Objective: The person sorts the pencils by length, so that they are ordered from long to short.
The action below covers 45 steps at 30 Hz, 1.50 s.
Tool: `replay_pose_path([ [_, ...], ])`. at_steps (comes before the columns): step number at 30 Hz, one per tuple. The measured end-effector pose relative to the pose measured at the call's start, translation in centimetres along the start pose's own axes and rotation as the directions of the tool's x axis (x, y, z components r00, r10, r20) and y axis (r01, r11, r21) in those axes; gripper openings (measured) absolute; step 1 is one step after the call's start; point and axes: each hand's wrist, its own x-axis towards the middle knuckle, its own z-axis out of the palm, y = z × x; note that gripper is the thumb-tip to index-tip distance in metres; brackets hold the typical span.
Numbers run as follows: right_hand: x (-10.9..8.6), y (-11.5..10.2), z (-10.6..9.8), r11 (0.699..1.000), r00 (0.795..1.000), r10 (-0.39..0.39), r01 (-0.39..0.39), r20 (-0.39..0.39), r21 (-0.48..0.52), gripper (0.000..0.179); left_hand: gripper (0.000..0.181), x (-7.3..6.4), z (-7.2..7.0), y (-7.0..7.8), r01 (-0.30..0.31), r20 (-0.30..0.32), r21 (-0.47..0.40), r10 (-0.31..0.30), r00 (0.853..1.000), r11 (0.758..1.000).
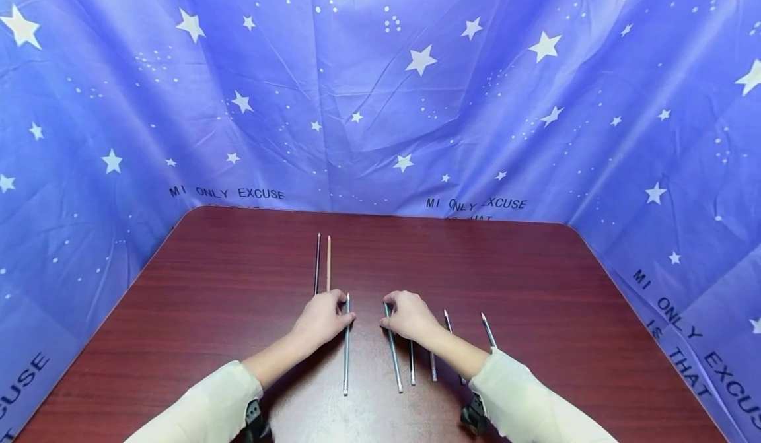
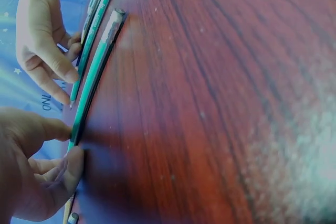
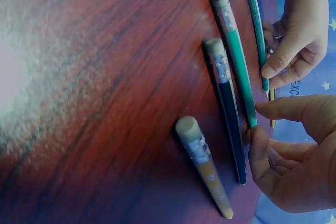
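Observation:
On the brown tabletop, my left hand (image 1: 321, 317) pinches a green pencil (image 1: 346, 364) near its sharpened tip. The eraser end points toward me. To the right, my right hand (image 1: 413, 316) pinches a second green pencil (image 1: 395, 360) close to its far end, thumb and forefinger on either side. Both pencils lie along the table, a gap between them. In the right wrist view a black pencil (image 3: 228, 116) and a yellow-brown pencil (image 3: 211, 182) lie beside the right hand's pencil, erasers toward me. Past my left hand, a dark pencil (image 1: 318, 265) and a wood-coloured pencil (image 1: 329, 265) lie side by side.
More pencils lie to the right, among them a dark-tipped one (image 1: 448, 321) and a greenish one (image 1: 487, 329), partly hidden by my right forearm. A blue star-patterned cloth (image 1: 380, 100) hangs around the table's back and sides.

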Motion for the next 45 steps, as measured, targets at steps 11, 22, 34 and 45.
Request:
replay_pose_path([
  [11,0.0,-0.5,0.0,0.997,0.999,0.046,-0.045,0.013,-0.067,0.045,0.029,-0.1,-0.1,0.1,0.085,0.07,-0.222,-0.071,0.995,0.971],
  [22,-0.1,-0.5,0.1,0.998,0.998,0.039,-0.042,0.055,0.052,0.045,0.027,0.2,-0.2,-0.1,0.157,0.103,-0.354,-0.128,0.986,0.922],
  [34,0.3,-0.2,-0.2,0.928,0.987,0.083,-0.127,0.139,0.351,0.041,0.022,0.5,-0.8,-0.3,0.201,0.122,-0.451,-0.163,0.979,0.87],
  [45,0.7,0.1,-0.8,0.802,0.981,0.152,-0.194,0.12,0.565,0.032,0.028,1.0,-1.1,0.5,0.212,0.107,-0.603,-0.186,0.977,0.769],
])
